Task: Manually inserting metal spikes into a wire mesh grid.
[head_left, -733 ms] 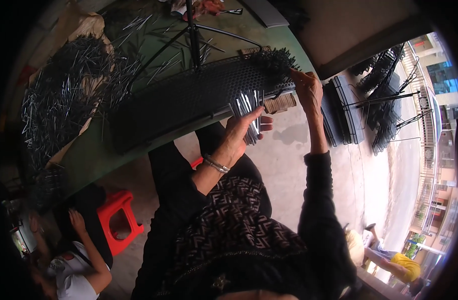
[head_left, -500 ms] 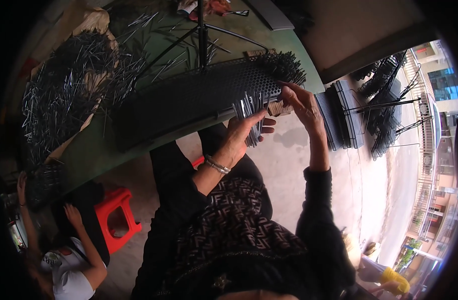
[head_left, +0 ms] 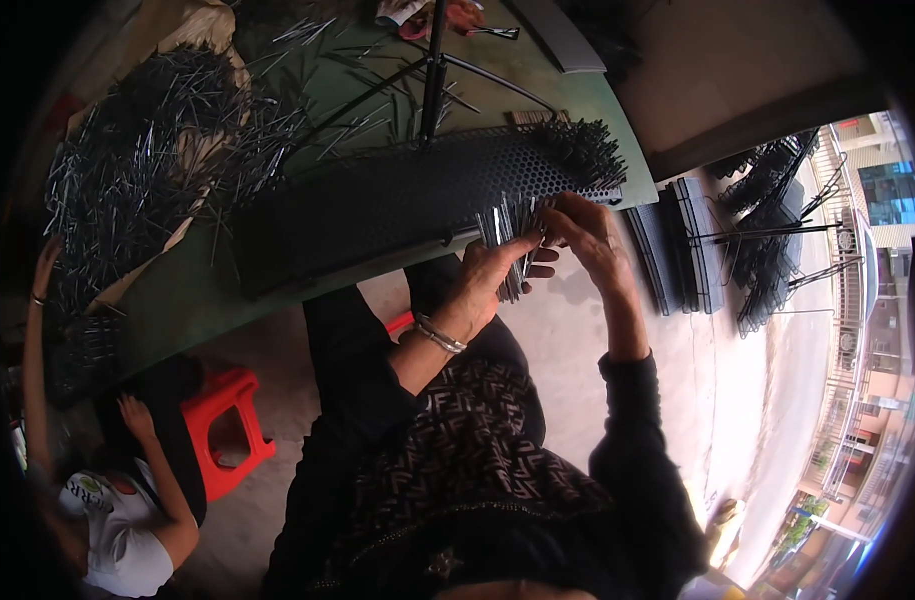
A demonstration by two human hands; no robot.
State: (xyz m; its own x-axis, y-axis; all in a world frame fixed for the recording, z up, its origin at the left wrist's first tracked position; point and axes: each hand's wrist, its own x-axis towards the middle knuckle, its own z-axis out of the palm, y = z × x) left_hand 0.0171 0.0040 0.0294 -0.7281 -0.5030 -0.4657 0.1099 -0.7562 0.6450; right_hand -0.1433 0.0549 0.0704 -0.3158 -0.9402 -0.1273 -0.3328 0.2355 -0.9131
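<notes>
**Two hands sorting thin metal pins beside a perforated panel**

A green desk [head_left: 187, 300] fills the upper left of the view, its near edge curving across the middle. Loose heaps of thin dark metal pins [head_left: 147, 170] cover its left part and spread toward the centre. Along the near edge lies a long black perforated panel [head_left: 377, 205], dotted with small round holes; at its right end a dense cluster of pins [head_left: 582, 150] stands upright out of the holes. A black metal stand [head_left: 432, 60] rises just behind the panel.

On the pale floor to the right of the desk, stacks of similar dark panels [head_left: 687, 255] lie with pins sticking out of them. A red plastic stool [head_left: 222, 425] sits on the floor at lower left, and beside it another person in a white top [head_left: 112, 530] is seated, one arm raised toward the desk.

The person wearing the camera has dark patterned sleeves. Their left hand [head_left: 482, 285], with a metal bracelet [head_left: 439, 335] on the wrist, is closed around a bundle of silvery pins [head_left: 507, 240], held just below the panel's right end. The right hand [head_left: 587, 235] pinches the top of that same bundle with its fingertips, right beside the left hand.
</notes>
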